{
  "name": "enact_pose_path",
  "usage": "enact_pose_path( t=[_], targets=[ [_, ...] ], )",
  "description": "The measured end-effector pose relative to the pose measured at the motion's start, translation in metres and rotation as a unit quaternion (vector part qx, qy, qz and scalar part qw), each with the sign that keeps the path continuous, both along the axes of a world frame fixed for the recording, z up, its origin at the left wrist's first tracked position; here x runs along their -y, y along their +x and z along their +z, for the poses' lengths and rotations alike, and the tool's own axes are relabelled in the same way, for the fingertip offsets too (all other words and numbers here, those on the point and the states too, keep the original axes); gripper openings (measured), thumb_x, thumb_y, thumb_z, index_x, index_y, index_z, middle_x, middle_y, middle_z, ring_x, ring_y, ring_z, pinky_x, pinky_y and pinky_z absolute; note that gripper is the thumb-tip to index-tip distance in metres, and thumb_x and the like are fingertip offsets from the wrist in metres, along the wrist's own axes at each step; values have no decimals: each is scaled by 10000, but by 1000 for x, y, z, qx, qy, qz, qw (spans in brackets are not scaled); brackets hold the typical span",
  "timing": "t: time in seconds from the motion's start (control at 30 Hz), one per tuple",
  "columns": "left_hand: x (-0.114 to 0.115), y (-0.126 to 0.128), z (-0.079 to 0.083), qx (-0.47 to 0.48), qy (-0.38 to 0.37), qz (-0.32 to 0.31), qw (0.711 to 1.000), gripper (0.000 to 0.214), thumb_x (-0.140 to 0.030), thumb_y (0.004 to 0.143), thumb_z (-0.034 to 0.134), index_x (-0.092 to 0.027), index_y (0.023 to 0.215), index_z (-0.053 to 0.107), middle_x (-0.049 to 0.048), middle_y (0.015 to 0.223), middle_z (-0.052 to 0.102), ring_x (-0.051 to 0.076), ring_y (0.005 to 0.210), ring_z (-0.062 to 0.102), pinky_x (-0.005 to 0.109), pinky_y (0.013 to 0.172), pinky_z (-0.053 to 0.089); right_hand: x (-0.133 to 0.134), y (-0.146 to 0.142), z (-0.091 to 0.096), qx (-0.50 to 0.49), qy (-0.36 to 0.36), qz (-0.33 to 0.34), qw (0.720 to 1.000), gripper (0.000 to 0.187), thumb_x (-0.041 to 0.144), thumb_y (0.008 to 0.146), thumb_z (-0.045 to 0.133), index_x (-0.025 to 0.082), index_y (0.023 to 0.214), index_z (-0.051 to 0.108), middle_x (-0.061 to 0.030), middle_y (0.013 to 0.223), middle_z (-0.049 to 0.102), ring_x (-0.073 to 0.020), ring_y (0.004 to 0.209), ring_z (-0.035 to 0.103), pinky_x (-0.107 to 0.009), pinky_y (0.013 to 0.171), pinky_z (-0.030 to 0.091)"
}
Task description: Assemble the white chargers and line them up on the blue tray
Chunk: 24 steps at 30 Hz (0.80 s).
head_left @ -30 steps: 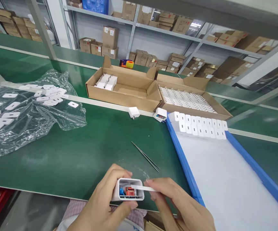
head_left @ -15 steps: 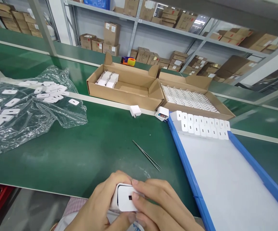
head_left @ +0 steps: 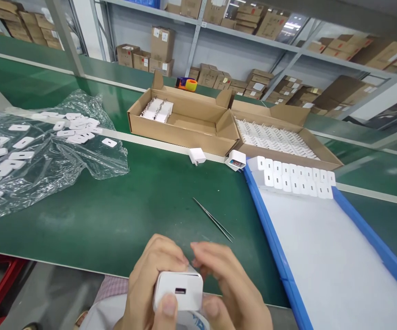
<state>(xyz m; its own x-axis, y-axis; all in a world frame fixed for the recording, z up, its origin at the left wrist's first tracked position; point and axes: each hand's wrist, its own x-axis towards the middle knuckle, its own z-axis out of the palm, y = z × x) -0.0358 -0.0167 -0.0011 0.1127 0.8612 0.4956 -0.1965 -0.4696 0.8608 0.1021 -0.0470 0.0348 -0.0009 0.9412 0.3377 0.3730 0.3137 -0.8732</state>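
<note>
Both my hands hold one white charger (head_left: 178, 288) just below the near edge of the green table (head_left: 116, 215). Its port face, with a small slot, is turned toward me. My left hand (head_left: 150, 284) wraps the charger from the left, thumb pressed on the front face. My right hand (head_left: 229, 284) grips it from the right, fingers curled over the top. Thin metal tweezers (head_left: 214, 219) lie on the table just beyond my hands.
A clear plastic bag (head_left: 47, 151) of white cover plates lies at left. Two open cardboard boxes (head_left: 184, 119) with white chargers stand at the back, two loose chargers (head_left: 198, 156) in front. A blue-edged white tray (head_left: 322, 247) at right carries a row of chargers (head_left: 294, 176).
A second ago the charger was open, its red and blue parts showing, and my right hand held a white cover at its mouth. Now the cover is on and both hands press it.
</note>
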Motion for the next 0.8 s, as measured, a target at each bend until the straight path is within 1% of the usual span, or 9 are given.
enact_pose_path(
  t=[0.07, 0.13, 0.23, 0.27, 0.33, 0.43, 0.57, 0.63, 0.8],
  targets=[
    [0, 2, 0, 7, 22, 15, 1000, 220, -396, 983, 443, -228, 1059, 562, 28, 947, 565, 192, 851, 506, 324, 724, 438, -2, -2, -1, -110, -112, -2, 988, 420, 577, 909, 592, 271, 1184, 679, -107, 1084, 687, -218, 848, 687, -275, 642, 600],
    [0, 3, -1, -6, 22, 13, 1000, 217, -410, 980, 436, -238, 1051, 548, 26, 972, 536, 203, 896, 503, 335, 753, 426, -4, -7, -2, -204, -197, 25, 959, 430, 612, 884, 605, 280, 1142, 695, -98, 1109, 676, -228, 900, 683, -289, 708, 592],
    [0, 0, -2, -52, 28, -9, 998, 237, -449, 978, 410, -251, 1057, 515, 33, 1044, 474, 224, 995, 469, 341, 819, 410, -4, -17, -2, -313, -252, 40, 915, 364, 585, 854, 660, 289, 1054, 726, -76, 1131, 660, -227, 922, 684, -295, 770, 559],
    [-1, -2, -2, -64, 22, -17, 998, 246, -464, 978, 402, -259, 1070, 502, 36, 1072, 451, 228, 1022, 446, 338, 836, 410, -5, -20, -2, -332, -250, 32, 909, 343, 576, 846, 676, 291, 1029, 733, -69, 1119, 657, -220, 916, 683, -285, 764, 552],
    [0, -5, -1, -70, -19, -56, 996, 258, -492, 977, 396, -292, 1119, 472, 31, 1128, 402, 218, 1034, 422, 311, 827, 427, -5, -22, -1, -330, -218, 5, 918, 302, 559, 836, 700, 300, 986, 742, -59, 1091, 654, -205, 917, 673, -262, 752, 544],
    [1, -10, 5, -42, -164, -119, 978, 320, -560, 956, 446, -370, 1214, 436, 8, 1238, 375, 199, 1095, 462, 282, 851, 441, -6, -20, -2, -273, -145, -36, 950, 226, 524, 876, 677, 340, 993, 735, -43, 1105, 653, -182, 943, 657, -225, 733, 546],
    [0, -15, 16, 52, -334, -172, 925, 431, -581, 866, 636, -351, 1209, 512, -6, 1226, 588, 207, 1139, 568, 265, 895, 455, -6, -16, -5, -176, -81, -67, 979, 222, 500, 943, 596, 352, 1053, 720, -41, 1138, 668, -179, 1001, 634, -205, 715, 542],
    [-3, -17, 20, 70, -374, -169, 909, 411, -527, 828, 719, -294, 1144, 597, 5, 1141, 673, 190, 1066, 625, 225, 854, 479, -6, -15, -6, -152, -82, -70, 983, 222, 497, 952, 583, 370, 1081, 711, -28, 1166, 662, -166, 1024, 625, -190, 729, 543],
    [-6, -16, 23, 82, -377, -109, 916, 322, -455, 790, 779, -266, 1033, 687, 0, 1047, 717, 171, 984, 668, 173, 784, 508, -7, -9, -6, -167, -131, -28, 977, 261, 523, 940, 592, 393, 1145, 688, -13, 1301, 591, -167, 1133, 616, -186, 840, 558]
  ],
)
